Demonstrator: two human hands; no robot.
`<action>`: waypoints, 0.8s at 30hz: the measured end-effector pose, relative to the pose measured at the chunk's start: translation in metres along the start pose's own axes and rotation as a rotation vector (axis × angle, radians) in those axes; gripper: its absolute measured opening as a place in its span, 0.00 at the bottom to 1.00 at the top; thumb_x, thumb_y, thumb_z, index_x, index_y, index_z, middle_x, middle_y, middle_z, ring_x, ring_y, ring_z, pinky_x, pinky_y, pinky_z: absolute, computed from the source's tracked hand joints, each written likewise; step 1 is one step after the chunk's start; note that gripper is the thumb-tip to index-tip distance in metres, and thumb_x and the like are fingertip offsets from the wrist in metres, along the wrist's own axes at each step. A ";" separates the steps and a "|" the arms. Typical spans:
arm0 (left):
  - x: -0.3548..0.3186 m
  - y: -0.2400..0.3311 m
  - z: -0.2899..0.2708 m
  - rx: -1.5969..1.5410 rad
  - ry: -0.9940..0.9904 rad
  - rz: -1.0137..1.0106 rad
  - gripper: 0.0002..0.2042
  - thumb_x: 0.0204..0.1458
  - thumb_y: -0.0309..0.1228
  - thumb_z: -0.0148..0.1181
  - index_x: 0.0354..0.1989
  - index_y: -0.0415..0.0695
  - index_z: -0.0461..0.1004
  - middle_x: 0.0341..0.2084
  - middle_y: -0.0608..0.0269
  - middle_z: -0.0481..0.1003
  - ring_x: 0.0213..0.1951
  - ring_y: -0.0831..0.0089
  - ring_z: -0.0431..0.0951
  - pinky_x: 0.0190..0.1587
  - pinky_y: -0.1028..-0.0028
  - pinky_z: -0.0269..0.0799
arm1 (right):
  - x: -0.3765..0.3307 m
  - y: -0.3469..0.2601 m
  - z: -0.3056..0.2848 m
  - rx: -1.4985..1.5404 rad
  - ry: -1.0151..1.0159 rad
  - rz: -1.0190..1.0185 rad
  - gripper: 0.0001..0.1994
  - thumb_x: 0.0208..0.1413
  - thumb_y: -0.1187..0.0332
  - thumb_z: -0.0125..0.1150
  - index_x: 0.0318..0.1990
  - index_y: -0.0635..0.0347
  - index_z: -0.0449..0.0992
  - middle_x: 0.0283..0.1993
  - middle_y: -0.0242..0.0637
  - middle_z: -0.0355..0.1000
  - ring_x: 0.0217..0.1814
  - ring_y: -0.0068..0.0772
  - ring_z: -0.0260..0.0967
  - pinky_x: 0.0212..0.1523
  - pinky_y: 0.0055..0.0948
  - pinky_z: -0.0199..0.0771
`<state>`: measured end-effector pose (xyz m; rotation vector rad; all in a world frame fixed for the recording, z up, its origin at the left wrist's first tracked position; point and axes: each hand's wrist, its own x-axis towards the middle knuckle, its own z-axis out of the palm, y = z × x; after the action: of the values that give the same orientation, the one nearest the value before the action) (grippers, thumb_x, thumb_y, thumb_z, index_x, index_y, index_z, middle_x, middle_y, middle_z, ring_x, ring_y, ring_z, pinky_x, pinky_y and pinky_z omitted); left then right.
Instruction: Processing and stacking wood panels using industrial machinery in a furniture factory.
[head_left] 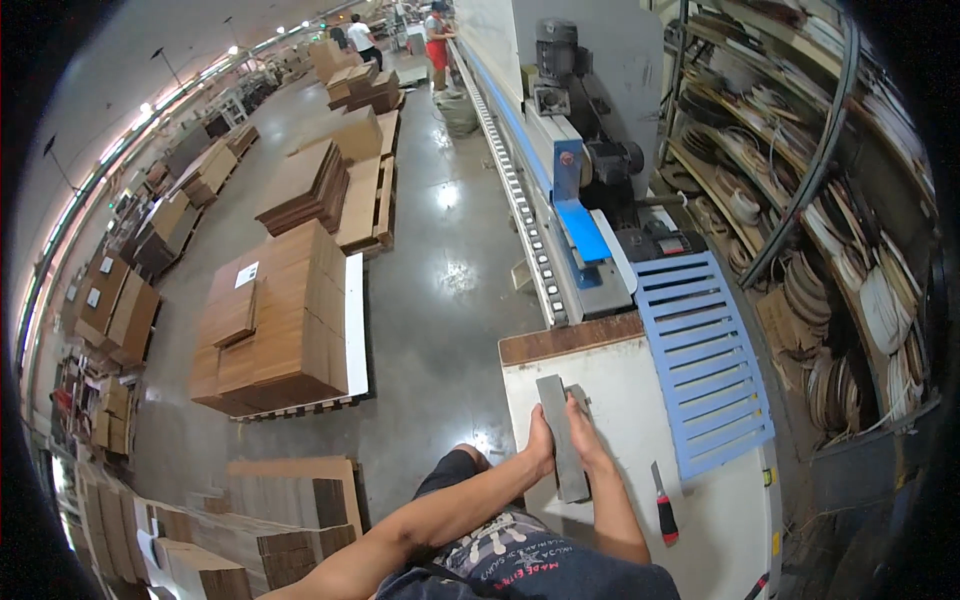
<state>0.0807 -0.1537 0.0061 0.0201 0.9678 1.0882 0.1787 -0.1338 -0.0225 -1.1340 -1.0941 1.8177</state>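
Presently, grip: left hand (541,441) and right hand (584,432) hold a gray bar (568,465) between them, lower centre.
Counter (635,425): black-and-red bladed tool (666,512), lower right.

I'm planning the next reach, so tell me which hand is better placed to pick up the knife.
Probably the right hand: the knife lies on the table to its right, while the left hand is across the grey bar from it. Both hold the bar, so the right must let go first.
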 end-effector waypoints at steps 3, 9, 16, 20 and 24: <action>-0.002 0.000 0.008 0.054 0.034 -0.034 0.30 0.60 0.53 0.25 0.59 0.48 0.65 0.54 0.59 0.69 0.56 0.62 0.68 0.61 0.61 0.60 | 0.000 -0.005 -0.001 -0.085 0.083 0.139 0.36 0.65 0.44 0.36 0.66 0.69 0.52 0.70 0.46 0.50 0.72 0.37 0.45 0.70 0.32 0.43; -0.018 -0.009 -0.002 0.007 -0.005 -0.095 0.33 0.59 0.55 0.23 0.63 0.47 0.61 0.57 0.57 0.68 0.58 0.61 0.67 0.61 0.61 0.60 | -0.024 -0.018 -0.024 0.061 -0.082 0.139 0.36 0.66 0.45 0.36 0.68 0.69 0.48 0.72 0.47 0.45 0.74 0.38 0.40 0.71 0.32 0.39; -0.027 -0.074 -0.024 0.092 0.040 -0.022 0.34 0.61 0.57 0.21 0.64 0.45 0.60 0.59 0.59 0.66 0.58 0.63 0.66 0.62 0.62 0.58 | -0.064 0.008 -0.035 -0.061 0.064 0.194 0.37 0.65 0.45 0.37 0.68 0.70 0.47 0.72 0.48 0.44 0.75 0.39 0.40 0.71 0.32 0.39; -0.006 -0.089 -0.042 0.024 -0.015 -0.032 0.34 0.61 0.57 0.21 0.64 0.46 0.60 0.58 0.58 0.67 0.58 0.63 0.67 0.62 0.63 0.59 | -0.064 0.019 -0.027 -0.095 0.094 0.172 0.37 0.65 0.45 0.38 0.68 0.70 0.46 0.72 0.49 0.44 0.75 0.39 0.39 0.71 0.31 0.39; 0.008 -0.092 -0.056 -0.050 -0.073 -0.073 0.35 0.60 0.58 0.21 0.63 0.46 0.60 0.56 0.56 0.68 0.56 0.61 0.68 0.60 0.61 0.62 | -0.063 0.026 -0.020 -0.119 0.109 0.159 0.38 0.65 0.45 0.39 0.68 0.70 0.45 0.72 0.49 0.43 0.75 0.39 0.39 0.71 0.31 0.39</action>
<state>0.1119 -0.2187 -0.0748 -0.0158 0.8690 1.0374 0.2157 -0.1933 -0.0313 -1.4086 -1.0863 1.8059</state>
